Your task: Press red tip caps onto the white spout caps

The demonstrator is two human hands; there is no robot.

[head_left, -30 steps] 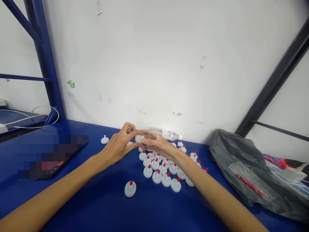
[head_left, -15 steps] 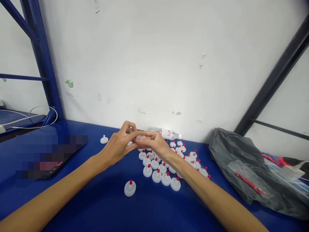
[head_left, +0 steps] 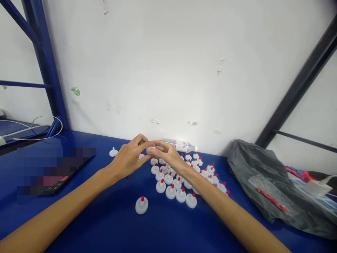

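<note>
My left hand (head_left: 129, 154) and my right hand (head_left: 170, 154) meet over the table, fingers closed around a whitish plastic nozzle cap (head_left: 151, 150). My right thumb presses on its side, while the left fingers and thumb reach it from the other side. The fingers hide most of it, including any tip. Beneath and beside the right forearm stand several white nozzle caps with red tips (head_left: 171, 192). Apart from these, one red-tipped nozzle cap (head_left: 141, 205) sits nearer me. Left of my left hand stands a white nozzle cap without a red tip (head_left: 113, 152).
Behind my hands a clear plastic bottle (head_left: 180, 144) lies against the wall. At right, a dark plastic bag (head_left: 246, 175) carries a clear packet of red pieces (head_left: 272, 200). A phone-like black device (head_left: 56, 188), partly blurred out, lies on the blue table (head_left: 105, 225) at left.
Both hands have shifted very slightly, with the fingers adjusting around the held nozzle cap. The caps on the table stay in place.
</note>
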